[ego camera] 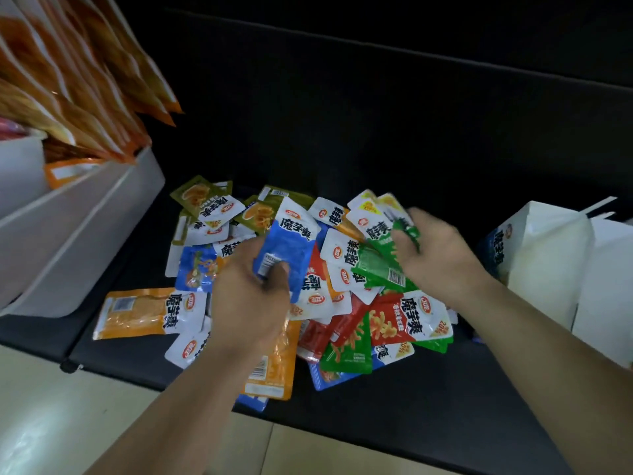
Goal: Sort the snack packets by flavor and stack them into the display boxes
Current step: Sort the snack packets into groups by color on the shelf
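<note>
In the upper left of the frame, tall orange bags (68,80) are seen leaning out of a white bin (85,234), which is set at the left edge of a black surface (411,389). Pale floor (51,423) is shown along the lower left. Just right of the bin, an orange packet (137,313) is laid flat, a little apart from the main pile (318,282).

The pile itself is spread across the middle of the frame, with olive, blue, orange, red and green packets mixed and overlapping on the black surface.

At centre left, the left hand (253,299) is held over the pile. A blue packet (291,248) is pinched between its thumb and curled fingers and is lifted clear of the packets beneath, white end uppermost.

At centre right, the right hand (442,255) is blurred. Its fingers are curled round green packets (380,269), gripped as a small bunch just above the pile; how many are held cannot be told.

At the right edge, a white box (548,262) with a blue printed side is stood on the surface near the pile, and a second box (609,286) is seen touching it on the far right.
</note>
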Available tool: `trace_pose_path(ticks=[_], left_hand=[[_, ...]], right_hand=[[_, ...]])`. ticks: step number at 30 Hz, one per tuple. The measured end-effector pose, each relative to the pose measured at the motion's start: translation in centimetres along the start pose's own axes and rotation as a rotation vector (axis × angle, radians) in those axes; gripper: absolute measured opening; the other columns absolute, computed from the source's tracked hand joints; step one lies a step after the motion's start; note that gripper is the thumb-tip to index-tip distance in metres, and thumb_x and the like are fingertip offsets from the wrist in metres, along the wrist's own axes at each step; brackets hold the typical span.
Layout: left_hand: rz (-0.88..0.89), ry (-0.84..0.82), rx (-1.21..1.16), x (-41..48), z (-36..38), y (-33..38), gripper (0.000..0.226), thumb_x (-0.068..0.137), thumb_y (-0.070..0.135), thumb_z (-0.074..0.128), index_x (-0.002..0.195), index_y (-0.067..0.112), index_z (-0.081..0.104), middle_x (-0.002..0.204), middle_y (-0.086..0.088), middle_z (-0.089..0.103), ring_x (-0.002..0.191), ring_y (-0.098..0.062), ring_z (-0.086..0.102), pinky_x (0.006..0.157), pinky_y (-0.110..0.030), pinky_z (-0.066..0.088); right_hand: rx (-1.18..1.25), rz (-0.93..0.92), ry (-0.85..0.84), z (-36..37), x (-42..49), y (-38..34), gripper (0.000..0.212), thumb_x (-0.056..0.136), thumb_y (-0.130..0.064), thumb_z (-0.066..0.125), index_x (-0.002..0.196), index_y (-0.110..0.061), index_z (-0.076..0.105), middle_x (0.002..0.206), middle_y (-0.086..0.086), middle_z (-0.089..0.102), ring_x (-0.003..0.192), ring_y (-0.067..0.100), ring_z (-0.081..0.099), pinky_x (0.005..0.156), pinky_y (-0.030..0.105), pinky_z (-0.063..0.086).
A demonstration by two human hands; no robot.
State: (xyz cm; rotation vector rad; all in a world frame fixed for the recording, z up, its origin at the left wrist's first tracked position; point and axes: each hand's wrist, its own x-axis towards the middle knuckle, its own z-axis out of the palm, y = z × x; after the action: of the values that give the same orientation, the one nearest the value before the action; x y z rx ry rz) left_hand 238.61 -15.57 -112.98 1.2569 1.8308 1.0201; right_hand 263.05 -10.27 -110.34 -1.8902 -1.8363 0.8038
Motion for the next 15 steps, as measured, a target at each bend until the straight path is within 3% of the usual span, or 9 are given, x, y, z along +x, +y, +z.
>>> trace_pose_path(ticks=[2,4,6,9,10,13,15], left_hand=[[-0.019,0.046,0.029,0.1,-0.8,-0.3,0.013,0.098,0.018,0.066,0.108,0.025,0.061,0.08,0.0,0.072,0.06,-0.017,0.07,0.043,-0.034,0.055],[0.015,0.066,0.175,0.2,-1.3,-0.9,0.009,0.095,0.031,0.066,0.095,0.024,0.06,0.08,0.001,0.069,0.061,-0.017,0.068,0.047,-0.04,0.056],[0.062,0.083,0.225,0.2,-1.5,-1.0,0.019,0.093,0.038,0.063,0.082,0.025,0.056,0.076,0.001,0.064,0.063,-0.014,0.064,0.052,-0.039,0.056],[-0.004,0.084,0.032,-0.8,-1.2,0.1,0.025,0.098,0.023,0.067,0.081,0.011,0.052,0.064,-0.005,0.054,0.049,-0.007,0.053,0.044,-0.019,0.043],[-0.041,0.086,-0.052,-1.3,-0.8,0.5,0.025,0.098,0.023,0.068,0.083,0.008,0.054,0.066,-0.01,0.056,0.05,-0.009,0.054,0.049,-0.019,0.044],[-0.166,0.038,-0.316,-3.1,1.1,2.0,0.016,0.095,0.025,0.074,0.09,0.012,0.064,0.08,-0.011,0.071,0.064,-0.026,0.062,0.062,-0.042,0.052],[-0.264,-0.039,-0.446,-4.5,2.5,2.7,0.01,0.093,0.021,0.077,0.097,0.017,0.069,0.087,-0.002,0.077,0.066,-0.024,0.066,0.06,-0.039,0.052]], right_hand=[[0.149,0.027,0.079,-0.6,-1.1,-0.5,0.008,0.104,-0.023,0.058,0.111,-0.026,0.062,0.086,-0.008,0.068,0.067,0.009,0.067,0.052,0.02,0.052],[0.273,0.067,0.112,-0.4,-2.3,-0.9,0.011,0.101,-0.02,0.064,0.108,-0.028,0.064,0.09,-0.011,0.07,0.077,-0.003,0.067,0.052,0.01,0.049],[0.391,0.122,0.138,0.1,-3.3,-1.0,0.015,0.098,-0.018,0.071,0.107,-0.028,0.066,0.092,-0.011,0.074,0.079,-0.007,0.069,0.056,0.009,0.052],[0.536,0.196,0.181,0.4,-4.3,-1.1,0.021,0.098,-0.016,0.07,0.113,-0.031,0.067,0.097,-0.012,0.075,0.083,-0.005,0.071,0.058,0.012,0.055],[0.55,0.203,0.199,0.2,-4.7,-1.1,0.023,0.099,-0.016,0.069,0.114,-0.033,0.066,0.099,-0.013,0.075,0.085,-0.005,0.07,0.06,0.012,0.053],[0.592,0.213,0.241,-0.8,-5.7,-1.2,0.025,0.098,-0.018,0.069,0.111,-0.039,0.062,0.095,-0.02,0.074,0.084,-0.009,0.068,0.062,0.013,0.05],[0.62,0.214,0.24,-1.5,-6.5,-1.1,0.024,0.095,-0.018,0.073,0.105,-0.036,0.062,0.091,-0.025,0.073,0.08,-0.009,0.069,0.057,0.012,0.052]])
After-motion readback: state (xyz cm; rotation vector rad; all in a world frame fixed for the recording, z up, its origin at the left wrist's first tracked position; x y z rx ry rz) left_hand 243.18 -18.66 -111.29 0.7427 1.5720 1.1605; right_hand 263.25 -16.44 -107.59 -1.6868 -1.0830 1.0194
